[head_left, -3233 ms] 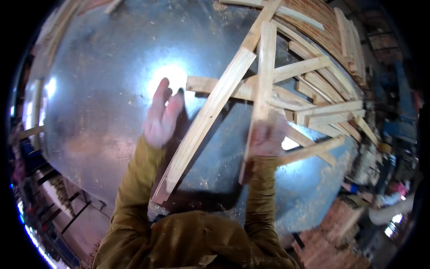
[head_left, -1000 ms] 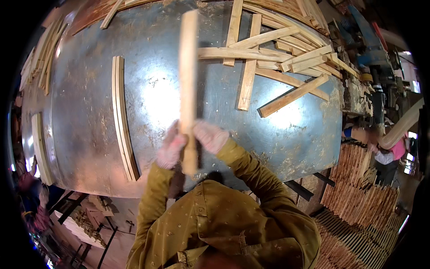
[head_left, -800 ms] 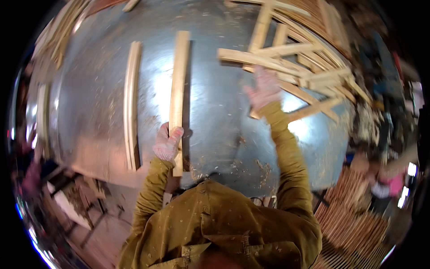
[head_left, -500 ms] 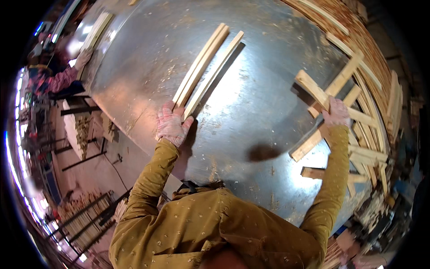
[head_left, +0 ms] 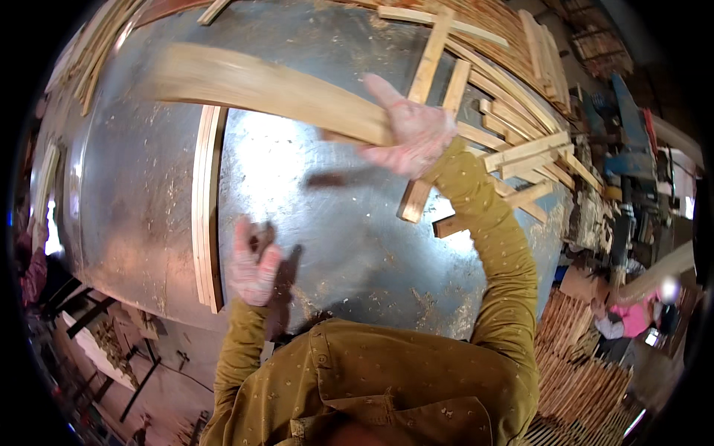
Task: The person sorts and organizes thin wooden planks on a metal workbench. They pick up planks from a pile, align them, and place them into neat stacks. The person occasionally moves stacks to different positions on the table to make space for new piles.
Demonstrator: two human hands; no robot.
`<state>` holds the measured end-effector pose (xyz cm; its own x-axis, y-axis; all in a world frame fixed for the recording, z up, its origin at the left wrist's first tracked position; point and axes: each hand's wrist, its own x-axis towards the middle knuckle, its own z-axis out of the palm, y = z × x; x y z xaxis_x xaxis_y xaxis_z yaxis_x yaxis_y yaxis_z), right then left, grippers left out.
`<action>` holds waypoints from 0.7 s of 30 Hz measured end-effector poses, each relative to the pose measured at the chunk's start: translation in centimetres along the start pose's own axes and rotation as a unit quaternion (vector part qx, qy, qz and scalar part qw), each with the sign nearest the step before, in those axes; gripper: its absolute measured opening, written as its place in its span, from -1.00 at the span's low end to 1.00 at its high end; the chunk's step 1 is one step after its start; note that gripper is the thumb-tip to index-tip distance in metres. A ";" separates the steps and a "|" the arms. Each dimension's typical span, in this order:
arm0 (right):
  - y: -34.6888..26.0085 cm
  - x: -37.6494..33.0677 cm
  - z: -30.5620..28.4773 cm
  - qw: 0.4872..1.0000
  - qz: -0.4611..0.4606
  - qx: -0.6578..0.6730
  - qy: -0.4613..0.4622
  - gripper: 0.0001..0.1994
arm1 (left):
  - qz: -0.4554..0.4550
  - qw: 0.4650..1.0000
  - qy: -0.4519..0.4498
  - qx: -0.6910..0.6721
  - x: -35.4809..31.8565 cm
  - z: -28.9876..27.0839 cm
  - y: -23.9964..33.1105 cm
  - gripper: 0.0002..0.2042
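My right hand [head_left: 420, 137], in a pale pinkish glove, grips the right end of a wooden board [head_left: 275, 85]. The board stretches leftward above the metal table, its far end smeared by motion. Under its left part lie several narrow wooden strips [head_left: 204, 215], side by side and pointing away from me. To the right of those strips my left hand [head_left: 255, 271], gloved alike, hovers over the tabletop with fingers apart and nothing in them.
Loose wooden pieces [head_left: 528, 156] lie crisscrossed at the table's right side. Beyond them stretches a wide layer of reddish-brown strips [head_left: 476, 15]. Stacked slats [head_left: 587, 372] stand at lower right, near a person in pink [head_left: 636, 318]. Scattered shavings dot the metal table [head_left: 357, 253].
The view has turned right. My right hand has lifted a board from the crossed pieces and swung it leftward. My left hand has let go of the strips, which now lie close together.
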<state>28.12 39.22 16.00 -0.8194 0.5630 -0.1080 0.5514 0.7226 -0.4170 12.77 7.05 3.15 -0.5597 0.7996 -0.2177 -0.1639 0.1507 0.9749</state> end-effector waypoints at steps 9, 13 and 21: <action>-3.8 2.2 10.9 0.516 0.097 0.850 0.035 -0.48 | -0.187 0.943 -0.207 -0.181 -0.1 5.4 1.2 -0.29; -3.4 -5.4 22.9 0.549 0.268 0.789 -0.067 -0.65 | -0.249 0.946 -0.187 -0.085 -1.6 4.5 2.1 -0.29; -3.3 -7.7 25.9 0.680 0.233 0.695 0.012 -0.53 | -0.285 0.948 -0.121 0.073 0.1 5.4 -3.3 -0.55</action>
<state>28.60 22.11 -5.16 -0.5943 0.6189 -0.5136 0.0559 -0.6052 -0.7941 17.63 9.75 0.21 -0.2079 0.6708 -0.7119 -0.2590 0.6641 0.7014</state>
